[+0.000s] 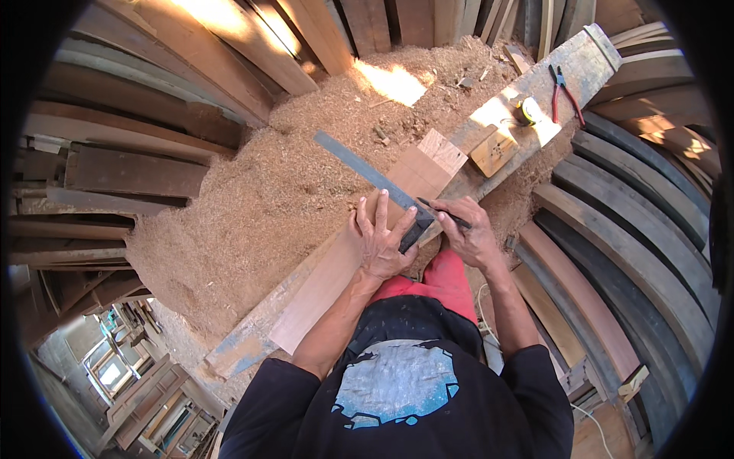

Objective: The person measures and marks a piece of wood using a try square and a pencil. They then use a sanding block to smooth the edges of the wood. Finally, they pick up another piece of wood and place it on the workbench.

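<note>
A pale reddish board (307, 301) lies on a long worn plank (237, 349) across my lap. A metal square (352, 161) lies crosswise on the board, its dark stock (415, 233) at the near edge. My left hand (382, 241) presses on the square and board, fingers spread, thumb and fingertips against the square. My right hand (469, 233) pinches a dark marking pencil (440, 210), its point at the square near the stock. Farther along the plank sit a wooden block (493, 150), a yellow tape measure (527, 112) and red-handled pliers (566, 96).
A large heap of wood shavings (252, 199) surrounds the plank. Stacked boards (134, 173) stand at the left and back, and curved timbers (627, 214) line the right. A white cord (487, 321) runs past my right side. Doors and frames (130, 413) lean at lower left.
</note>
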`<state>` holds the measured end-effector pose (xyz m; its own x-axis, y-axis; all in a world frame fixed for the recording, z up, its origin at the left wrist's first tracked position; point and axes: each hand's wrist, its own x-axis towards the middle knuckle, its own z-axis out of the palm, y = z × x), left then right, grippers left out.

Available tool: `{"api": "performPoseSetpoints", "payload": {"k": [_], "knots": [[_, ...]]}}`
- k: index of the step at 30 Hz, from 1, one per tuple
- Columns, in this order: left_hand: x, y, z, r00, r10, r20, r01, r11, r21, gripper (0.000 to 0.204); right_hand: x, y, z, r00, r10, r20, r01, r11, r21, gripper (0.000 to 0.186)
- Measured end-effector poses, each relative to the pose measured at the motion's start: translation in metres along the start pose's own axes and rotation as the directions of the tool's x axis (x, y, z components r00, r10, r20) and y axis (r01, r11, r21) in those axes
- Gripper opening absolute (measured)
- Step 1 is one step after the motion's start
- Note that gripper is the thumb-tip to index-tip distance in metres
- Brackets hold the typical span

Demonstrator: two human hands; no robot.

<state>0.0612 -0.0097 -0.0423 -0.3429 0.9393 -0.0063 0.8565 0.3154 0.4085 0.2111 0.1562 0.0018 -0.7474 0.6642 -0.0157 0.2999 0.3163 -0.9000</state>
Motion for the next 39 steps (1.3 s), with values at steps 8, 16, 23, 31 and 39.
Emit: {"api": "performPoseSetpoints", "payload": {"k": [8,16,23,31,39], "knots": [[0.002,0.004,-0.004,0.990,-0.064,0.123,0.061,0.998,0.025,0.072,0.041,0.006,0.051,0.989,-0.146,-0.026,0.142,0.985,-0.097,0.023],[0.000,0.004,-0.007,0.998,-0.039,0.052,0.039,0.999,0.001,0.075,0.024,-0.012,0.002,0.991,-0.039,0.124,0.058,0.986,-0.154,0.017],[-0.003,0.001,0.000,1.000,-0.006,-0.001,0.006,1.000,-0.029,0.075,-0.010,0.003,-0.012,0.959,0.164,0.229,-0.063,0.917,-0.394,0.016],[-0.002,0.004,0.000,1.000,-0.007,-0.019,0.006,0.999,-0.031,0.074,-0.046,0.037,0.085,0.890,0.432,-0.148,-0.407,0.897,0.174,0.031],[-0.011,0.003,-0.034,0.987,0.001,-0.162,-0.018,0.995,-0.101,0.067,-0.048,0.050,0.087,0.914,0.403,0.035,-0.398,0.881,0.255,0.028]]}}
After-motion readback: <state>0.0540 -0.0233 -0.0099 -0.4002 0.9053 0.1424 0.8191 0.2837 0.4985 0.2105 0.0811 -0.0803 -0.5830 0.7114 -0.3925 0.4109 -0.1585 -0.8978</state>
